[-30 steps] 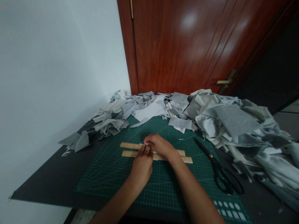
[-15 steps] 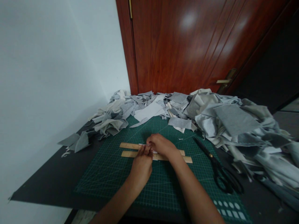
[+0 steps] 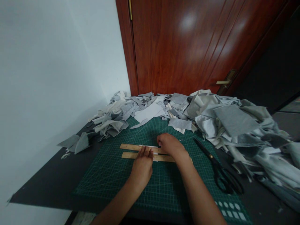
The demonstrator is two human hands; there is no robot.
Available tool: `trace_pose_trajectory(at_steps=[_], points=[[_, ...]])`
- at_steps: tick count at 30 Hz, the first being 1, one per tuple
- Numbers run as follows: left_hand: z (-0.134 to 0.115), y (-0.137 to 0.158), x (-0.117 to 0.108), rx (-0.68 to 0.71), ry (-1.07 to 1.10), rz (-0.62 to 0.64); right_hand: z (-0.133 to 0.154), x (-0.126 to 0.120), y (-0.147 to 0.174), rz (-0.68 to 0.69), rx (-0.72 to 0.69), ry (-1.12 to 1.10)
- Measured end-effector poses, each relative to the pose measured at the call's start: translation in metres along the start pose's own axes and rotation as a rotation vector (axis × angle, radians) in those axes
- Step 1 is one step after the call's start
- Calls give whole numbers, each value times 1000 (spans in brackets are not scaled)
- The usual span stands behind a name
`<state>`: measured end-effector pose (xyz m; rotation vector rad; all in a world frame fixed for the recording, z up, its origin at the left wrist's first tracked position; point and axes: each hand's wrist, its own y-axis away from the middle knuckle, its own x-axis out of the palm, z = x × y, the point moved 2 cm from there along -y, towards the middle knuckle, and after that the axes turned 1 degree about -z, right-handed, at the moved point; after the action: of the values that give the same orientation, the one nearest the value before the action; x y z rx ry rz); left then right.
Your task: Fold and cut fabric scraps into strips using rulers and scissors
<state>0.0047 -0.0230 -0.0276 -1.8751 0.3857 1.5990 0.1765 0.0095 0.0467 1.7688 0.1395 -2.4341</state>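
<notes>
Two wooden rulers lie side by side on the green cutting mat point(image 3: 112, 178), the far ruler point(image 3: 131, 147) and the near ruler point(image 3: 128, 155). A small white piece point(image 3: 155, 153) shows beneath and between them, its edges peeking past both. My left hand point(image 3: 143, 164) presses its outstretched fingers down across the two rulers. Just beyond the far ruler, toward its right end, my right hand point(image 3: 170, 145) is curled closed. Whatever its fingertips may hold is hidden from view.
Black-handled scissors point(image 3: 217, 164) lie on the mat's right side. Heaps of grey and white fabric scraps point(image 3: 236, 120) line the back and right of the black table point(image 3: 58, 184). Loose grey pieces point(image 3: 82, 143) rest at the left, near the white wall point(image 3: 58, 78). A brown door point(image 3: 178, 47) stands behind.
My right hand has moved right along the far ruler, away from my left fingers, uncovering more of the white piece's edge. My left hand stays put on the rulers.
</notes>
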Motion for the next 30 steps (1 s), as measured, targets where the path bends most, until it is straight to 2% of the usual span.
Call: trace_pose_trajectory(at_steps=[9, 13, 19, 24, 30], points=[[0, 3, 0, -33, 21, -6, -47, -9, -7, -65, 221, 27], [-2, 5, -4, -25, 12, -39, -35, -8, -5, -49, 190, 12], [-8, 10, -18, 16, 32, -126, -11, 9, -1, 159, 97, -53], [-9, 17, -17, 69, 121, -163, -14, 14, -4, 198, 116, -49], [-8, 20, -16, 58, 159, -112, -20, 12, -5, 203, 151, -64]])
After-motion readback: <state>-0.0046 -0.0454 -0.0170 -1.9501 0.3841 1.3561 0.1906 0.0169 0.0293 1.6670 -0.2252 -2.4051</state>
